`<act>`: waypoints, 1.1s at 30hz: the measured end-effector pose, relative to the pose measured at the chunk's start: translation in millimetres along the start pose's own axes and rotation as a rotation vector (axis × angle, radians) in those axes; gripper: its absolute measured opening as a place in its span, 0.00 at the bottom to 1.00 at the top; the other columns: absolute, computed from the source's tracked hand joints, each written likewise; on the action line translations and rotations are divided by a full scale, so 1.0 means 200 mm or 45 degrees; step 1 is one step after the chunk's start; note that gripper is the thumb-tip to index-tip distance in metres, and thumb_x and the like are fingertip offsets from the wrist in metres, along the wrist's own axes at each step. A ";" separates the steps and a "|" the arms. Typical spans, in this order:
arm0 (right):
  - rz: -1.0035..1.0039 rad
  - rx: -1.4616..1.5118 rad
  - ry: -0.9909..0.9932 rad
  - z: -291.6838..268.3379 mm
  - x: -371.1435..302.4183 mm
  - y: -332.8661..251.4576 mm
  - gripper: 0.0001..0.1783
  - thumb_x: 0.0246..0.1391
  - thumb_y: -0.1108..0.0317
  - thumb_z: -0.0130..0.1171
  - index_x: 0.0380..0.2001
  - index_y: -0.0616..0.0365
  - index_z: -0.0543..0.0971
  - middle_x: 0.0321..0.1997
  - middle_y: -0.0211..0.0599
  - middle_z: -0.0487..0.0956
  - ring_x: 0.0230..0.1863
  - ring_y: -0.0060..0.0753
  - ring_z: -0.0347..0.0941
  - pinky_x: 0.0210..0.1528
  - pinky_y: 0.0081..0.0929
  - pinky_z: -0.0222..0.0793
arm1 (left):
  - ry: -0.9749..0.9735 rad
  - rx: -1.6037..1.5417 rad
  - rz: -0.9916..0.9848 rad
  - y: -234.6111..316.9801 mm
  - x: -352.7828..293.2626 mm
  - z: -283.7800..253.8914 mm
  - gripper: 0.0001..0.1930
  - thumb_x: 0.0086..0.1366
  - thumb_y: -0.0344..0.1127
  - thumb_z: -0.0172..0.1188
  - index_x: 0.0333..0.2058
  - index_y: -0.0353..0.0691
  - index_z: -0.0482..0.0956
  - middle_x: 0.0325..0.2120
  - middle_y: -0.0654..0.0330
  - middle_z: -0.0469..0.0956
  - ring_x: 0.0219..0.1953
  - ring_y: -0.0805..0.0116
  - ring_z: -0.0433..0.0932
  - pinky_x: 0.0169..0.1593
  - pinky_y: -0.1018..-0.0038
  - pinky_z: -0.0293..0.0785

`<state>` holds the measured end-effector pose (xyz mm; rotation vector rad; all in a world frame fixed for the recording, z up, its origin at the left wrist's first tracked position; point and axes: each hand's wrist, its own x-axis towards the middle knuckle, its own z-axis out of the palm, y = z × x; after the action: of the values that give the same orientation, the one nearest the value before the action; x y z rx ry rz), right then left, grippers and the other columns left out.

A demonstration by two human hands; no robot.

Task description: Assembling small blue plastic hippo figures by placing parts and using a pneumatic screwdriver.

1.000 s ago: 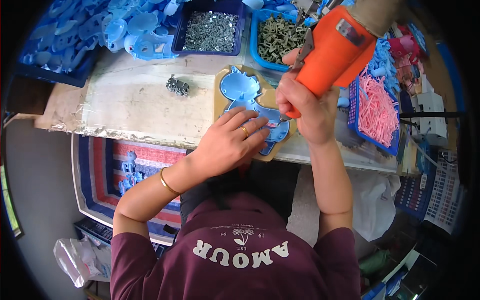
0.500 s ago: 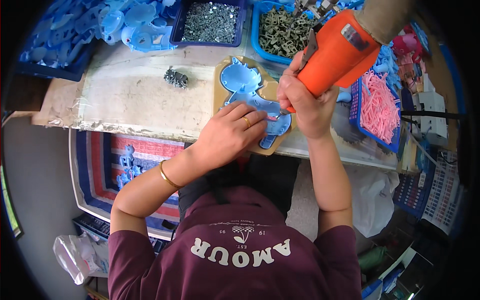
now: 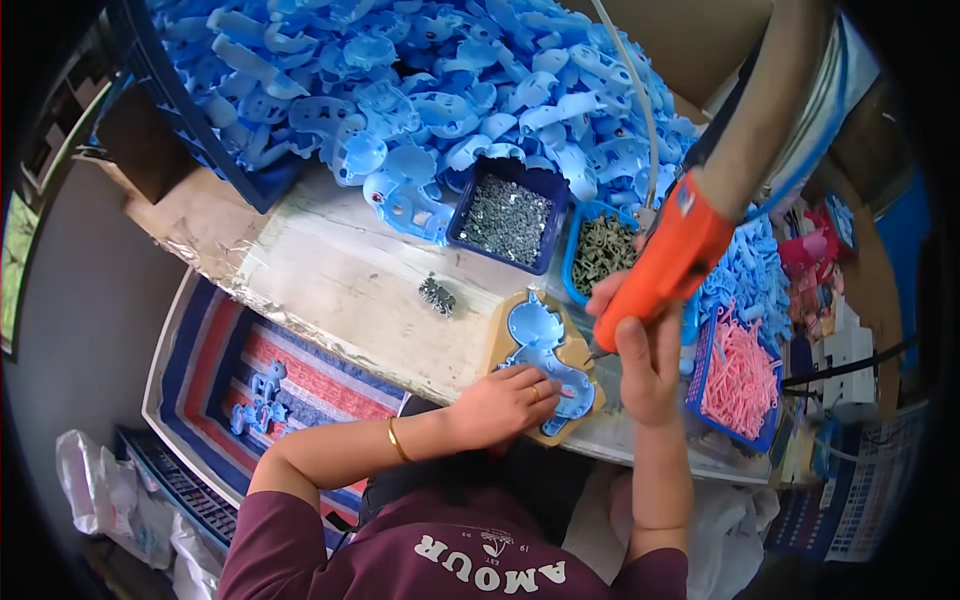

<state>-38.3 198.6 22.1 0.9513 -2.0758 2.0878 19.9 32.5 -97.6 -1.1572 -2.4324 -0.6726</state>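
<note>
A blue plastic animal-shaped shell half (image 3: 545,345) lies hollow side up in a tan shaped holder (image 3: 500,330) near the table's front edge. My left hand (image 3: 505,402) rests over the shell's lower left part, fingers bent and pressed onto it. A small pinkish bit shows by the fingertips; what it is I cannot tell. My right hand (image 3: 652,372) grips an orange power screwdriver (image 3: 665,265) from below, thumb on the near side. The screwdriver's tip is at the holder's right edge, apart from the left fingers.
Blue shells (image 3: 440,110) are heaped at the back. A dark blue basket (image 3: 548,262) holds small metal parts; a light blue basket (image 3: 580,285) holds drab green parts. Pink strips fill a basket (image 3: 712,425) at right. A dark clump (image 3: 436,294) lies left. A striped-lined tray (image 3: 160,390) sits below.
The view has swung, so more of the blue heap shows. The screwdriver's tip has moved off the shell to the holder's right edge. My left hand stays on the shell.
</note>
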 end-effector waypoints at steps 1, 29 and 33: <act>-0.012 0.003 -0.014 0.02 0.03 -0.05 0.36 0.65 0.61 0.55 0.67 0.68 0.52 0.50 0.41 0.74 0.49 0.27 0.72 0.51 0.24 0.68 | -0.020 0.003 0.008 -0.01 0.00 -0.01 0.14 0.55 0.36 0.62 0.41 0.42 0.80 0.48 0.66 0.77 0.50 0.67 0.75 0.52 0.72 0.73; -0.249 0.207 0.038 -0.09 0.54 -0.36 0.41 0.44 0.59 0.65 0.60 0.60 0.62 0.32 0.30 0.66 0.30 0.20 0.64 0.37 0.17 0.60 | 0.030 0.001 0.015 -0.02 0.00 0.02 0.15 0.58 0.37 0.55 0.43 0.38 0.78 0.45 0.63 0.75 0.49 0.66 0.72 0.54 0.72 0.69; -0.075 0.210 0.040 -0.10 0.49 -0.35 0.42 0.48 0.63 0.60 0.64 0.63 0.54 0.30 0.35 0.69 0.21 0.23 0.70 0.28 0.21 0.72 | 0.058 0.009 0.000 -0.02 0.00 0.03 0.15 0.58 0.37 0.55 0.43 0.38 0.78 0.44 0.63 0.75 0.49 0.66 0.72 0.53 0.72 0.69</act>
<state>-94.0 186.3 129.8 0.9784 -1.8609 2.2565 15.8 33.8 -104.4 -1.1268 -2.3953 -0.6828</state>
